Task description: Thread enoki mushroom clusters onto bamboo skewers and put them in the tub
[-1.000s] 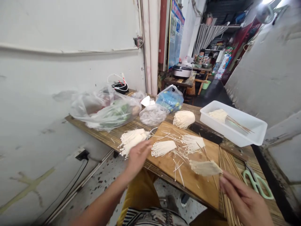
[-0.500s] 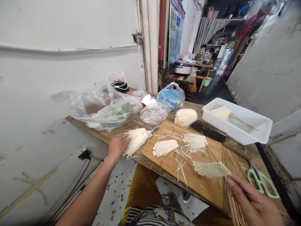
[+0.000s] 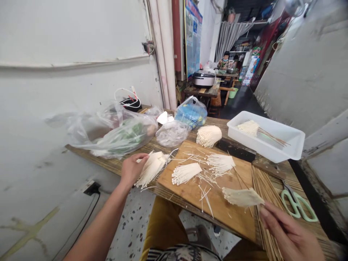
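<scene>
My right hand pinches the end of a flat enoki bunch, held over the right side of the wooden cutting board. My left hand rests at the left edge of an enoki pile beside the board, fingers bent against it. Two smaller bunches lie on the board, one at the left and one further back with skewers by its cut end. Loose strands are scattered between them. Behind the board sits a thick enoki bundle.
A white tray at the back right holds skewered enoki. Bamboo skewers and green-handled scissors lie right of the board. Plastic bags of vegetables and a blue bag stand at the back. A person sits far off.
The whole view has shifted a little, with the scene sliding left. My left hand's fingers have bent closer together at the pile. My right hand still holds its bunch.
</scene>
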`<state>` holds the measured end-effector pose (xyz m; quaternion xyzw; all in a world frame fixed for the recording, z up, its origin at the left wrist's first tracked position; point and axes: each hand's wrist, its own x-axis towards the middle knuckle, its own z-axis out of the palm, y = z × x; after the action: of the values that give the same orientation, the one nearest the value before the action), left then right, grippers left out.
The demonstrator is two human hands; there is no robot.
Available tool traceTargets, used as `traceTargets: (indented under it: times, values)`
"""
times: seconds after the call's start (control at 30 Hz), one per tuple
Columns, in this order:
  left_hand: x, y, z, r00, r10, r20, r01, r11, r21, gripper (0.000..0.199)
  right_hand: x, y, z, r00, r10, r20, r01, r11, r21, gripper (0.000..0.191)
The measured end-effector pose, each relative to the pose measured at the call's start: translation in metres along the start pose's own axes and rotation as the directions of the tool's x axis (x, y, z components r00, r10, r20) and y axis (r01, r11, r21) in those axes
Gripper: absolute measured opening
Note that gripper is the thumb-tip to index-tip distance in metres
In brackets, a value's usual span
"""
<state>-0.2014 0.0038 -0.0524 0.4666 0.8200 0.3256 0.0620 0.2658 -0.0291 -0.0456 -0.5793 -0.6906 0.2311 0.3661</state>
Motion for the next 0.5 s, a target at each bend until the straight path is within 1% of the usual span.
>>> traceTargets:
  times: [0.07,0.13,0.2,0.3,0.37,0.4,0.43,0.5]
  values:
    - [0.0,0.022,0.002,0.997,0.072,0.015,-0.071,0.996,-0.057,0.031,0.001,-0.003,0.0,1.0,0.0,-0.014,0.0,1.0,-0.001,0.033]
    - [0.001,0.048,0.014,0.983,0.172,0.059,-0.164,0.979,-0.117,0.03,0.0,-0.01,0.0,1.0,0.006,-0.028,-0.006,1.0,0.007,0.032]
    - [0.002,0.073,0.034,0.955,0.272,0.119,-0.251,0.953,-0.167,0.027,-0.002,-0.02,0.0,0.999,0.018,-0.043,-0.017,1.0,0.026,0.032]
    - [0.006,0.104,0.07,0.895,0.383,0.231,-0.339,0.917,-0.209,0.023,-0.006,-0.032,-0.003,0.998,0.019,-0.064,-0.015,0.997,0.07,0.034]
    - [0.007,0.117,0.087,0.861,0.419,0.288,-0.37,0.905,-0.212,0.027,-0.01,-0.037,-0.007,0.997,0.02,-0.077,-0.013,0.995,0.094,0.033]
    - [0.007,0.12,0.091,0.853,0.425,0.303,-0.377,0.903,-0.204,0.032,-0.012,-0.038,-0.01,0.997,0.022,-0.078,-0.014,0.994,0.104,0.033]
    - [0.005,0.122,0.093,0.851,0.424,0.31,-0.38,0.905,-0.192,0.034,-0.014,-0.039,-0.012,0.996,0.032,-0.089,-0.022,0.993,0.113,0.033]
    - [-0.001,0.12,0.088,0.85,0.412,0.328,-0.381,0.911,-0.157,0.033,-0.017,-0.039,-0.015,0.991,0.057,-0.118,-0.042,0.991,0.124,0.033]
